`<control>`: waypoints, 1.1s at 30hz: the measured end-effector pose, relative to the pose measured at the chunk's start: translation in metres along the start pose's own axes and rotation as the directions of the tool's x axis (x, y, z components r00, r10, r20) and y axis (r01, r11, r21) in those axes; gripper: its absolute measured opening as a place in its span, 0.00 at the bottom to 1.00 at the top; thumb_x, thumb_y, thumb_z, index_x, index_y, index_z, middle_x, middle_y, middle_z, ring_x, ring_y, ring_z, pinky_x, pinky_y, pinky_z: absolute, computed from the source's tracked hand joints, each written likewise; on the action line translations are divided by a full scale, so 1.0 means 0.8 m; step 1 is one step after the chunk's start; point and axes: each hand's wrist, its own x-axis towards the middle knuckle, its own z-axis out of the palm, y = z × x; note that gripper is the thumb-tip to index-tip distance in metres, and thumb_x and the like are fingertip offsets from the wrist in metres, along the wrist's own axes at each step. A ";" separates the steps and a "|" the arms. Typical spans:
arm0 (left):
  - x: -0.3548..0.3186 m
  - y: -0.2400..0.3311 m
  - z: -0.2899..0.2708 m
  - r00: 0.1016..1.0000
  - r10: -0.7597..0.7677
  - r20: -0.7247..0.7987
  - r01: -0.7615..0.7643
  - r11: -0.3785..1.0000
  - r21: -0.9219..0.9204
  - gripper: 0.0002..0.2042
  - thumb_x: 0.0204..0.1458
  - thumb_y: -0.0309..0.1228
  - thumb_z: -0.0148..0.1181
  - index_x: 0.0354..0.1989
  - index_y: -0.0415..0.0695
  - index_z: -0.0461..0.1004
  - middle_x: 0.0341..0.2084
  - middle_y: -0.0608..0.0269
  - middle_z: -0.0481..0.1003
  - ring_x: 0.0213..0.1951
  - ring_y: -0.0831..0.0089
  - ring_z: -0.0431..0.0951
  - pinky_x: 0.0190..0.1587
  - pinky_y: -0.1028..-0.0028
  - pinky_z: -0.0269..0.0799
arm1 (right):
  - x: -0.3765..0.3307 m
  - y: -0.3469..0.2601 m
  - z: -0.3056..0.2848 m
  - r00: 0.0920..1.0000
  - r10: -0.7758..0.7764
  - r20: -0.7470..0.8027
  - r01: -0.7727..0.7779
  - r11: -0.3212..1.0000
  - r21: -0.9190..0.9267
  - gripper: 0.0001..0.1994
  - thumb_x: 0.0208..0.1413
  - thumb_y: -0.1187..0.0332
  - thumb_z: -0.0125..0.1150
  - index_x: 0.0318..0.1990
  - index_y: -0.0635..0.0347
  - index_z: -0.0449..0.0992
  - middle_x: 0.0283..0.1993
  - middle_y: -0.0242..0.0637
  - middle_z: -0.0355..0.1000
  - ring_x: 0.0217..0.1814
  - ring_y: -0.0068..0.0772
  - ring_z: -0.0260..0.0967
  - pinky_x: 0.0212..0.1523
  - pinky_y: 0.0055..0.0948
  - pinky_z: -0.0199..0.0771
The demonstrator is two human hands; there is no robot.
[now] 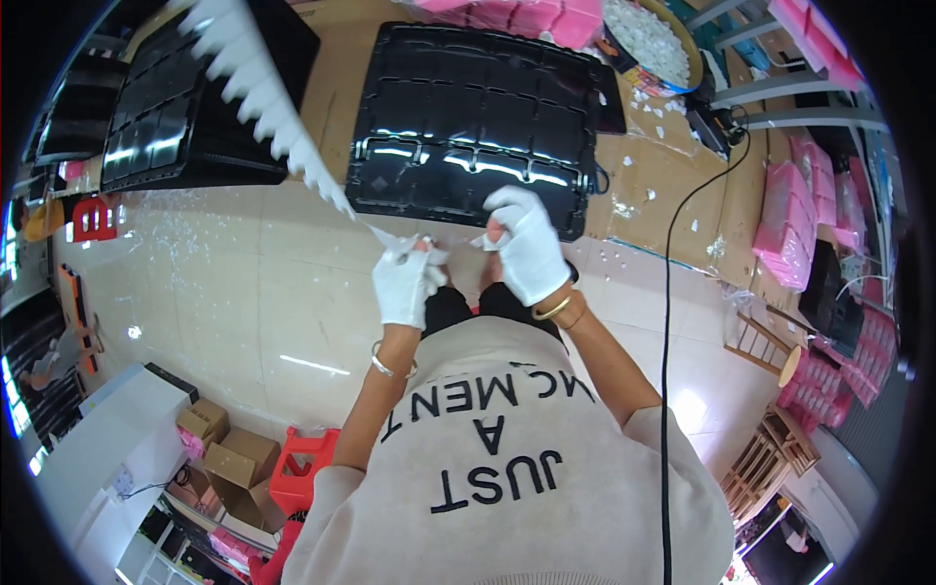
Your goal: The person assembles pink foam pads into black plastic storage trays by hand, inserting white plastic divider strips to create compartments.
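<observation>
A long white strip with a saw-toothed edge (255,93) slants down from the upper left to my left hand (403,285). That hand, in a white glove with bare fingertips, is closed on the strip's lower end. My right hand (529,252), gloved the same way, is raised a little to the right, with thumb and fingers pinched on a small white piece (479,242). Whether this piece joins the strip cannot be made out. Just beyond both hands, a shiny black plastic tray (478,107) with a grid of moulded compartments lies on the cardboard-covered table (653,210).
More black trays (185,122) stand at the left. A round tub (694,60) of white scraps is at the back right, with loose scraps around it. A black cable (669,322) hangs down the right side. Pink packs (788,229) and a red stool (297,470) stand farther out.
</observation>
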 end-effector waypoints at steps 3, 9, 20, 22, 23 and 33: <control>-0.007 -0.032 -0.024 0.993 0.053 -0.110 -0.032 0.983 0.182 0.08 0.56 0.28 0.63 0.37 0.36 0.77 0.22 0.65 0.75 0.19 0.82 0.70 0.21 0.79 0.63 | 0.000 0.043 -0.062 0.858 0.488 0.160 -0.499 0.866 0.039 0.11 0.46 0.85 0.56 0.38 0.67 0.77 0.54 0.47 0.69 0.49 0.40 0.70 0.51 0.31 0.72; -0.013 -0.107 -0.079 0.960 0.131 -0.249 -0.045 0.945 0.323 0.07 0.51 0.28 0.68 0.30 0.38 0.76 0.19 0.67 0.73 0.19 0.82 0.68 0.22 0.78 0.61 | 0.000 0.078 -0.105 0.917 0.311 0.251 -0.213 0.911 -0.354 0.07 0.43 0.81 0.62 0.33 0.70 0.81 0.68 0.52 0.61 0.57 0.50 0.68 0.57 0.36 0.71; -0.038 -0.157 -0.053 0.955 0.071 -0.288 0.036 0.936 0.350 0.14 0.48 0.28 0.71 0.21 0.38 0.70 0.17 0.69 0.70 0.22 0.82 0.65 0.26 0.76 0.63 | 0.005 0.111 -0.081 0.963 0.086 0.256 0.077 0.820 -0.567 0.02 0.44 0.75 0.67 0.24 0.64 0.81 0.68 0.51 0.62 0.60 0.49 0.69 0.54 0.42 0.70; -0.035 -0.154 -0.046 0.961 0.078 -0.266 0.030 0.925 0.380 0.14 0.48 0.28 0.71 0.22 0.37 0.70 0.17 0.69 0.70 0.22 0.81 0.64 0.27 0.76 0.62 | 0.005 0.111 -0.081 0.957 0.130 0.261 0.045 0.817 -0.575 0.02 0.44 0.74 0.67 0.24 0.62 0.81 0.68 0.50 0.62 0.62 0.48 0.67 0.55 0.43 0.69; -0.035 -0.151 -0.043 0.960 0.078 -0.268 0.031 0.925 0.379 0.14 0.48 0.28 0.71 0.22 0.37 0.70 0.17 0.69 0.70 0.22 0.81 0.64 0.27 0.76 0.62 | 0.003 0.111 -0.080 0.956 0.136 0.259 0.039 0.818 -0.574 0.02 0.44 0.74 0.67 0.24 0.63 0.81 0.68 0.50 0.62 0.62 0.47 0.67 0.55 0.42 0.68; -0.043 -0.093 0.009 0.990 0.097 -0.104 -0.073 0.974 0.216 0.11 0.49 0.27 0.70 0.39 0.35 0.79 0.27 0.68 0.78 0.24 0.82 0.70 0.27 0.79 0.65 | -0.002 0.113 -0.072 0.953 0.054 0.298 0.112 0.852 -0.511 0.03 0.44 0.74 0.64 0.24 0.65 0.79 0.67 0.48 0.63 0.58 0.46 0.65 0.58 0.42 0.62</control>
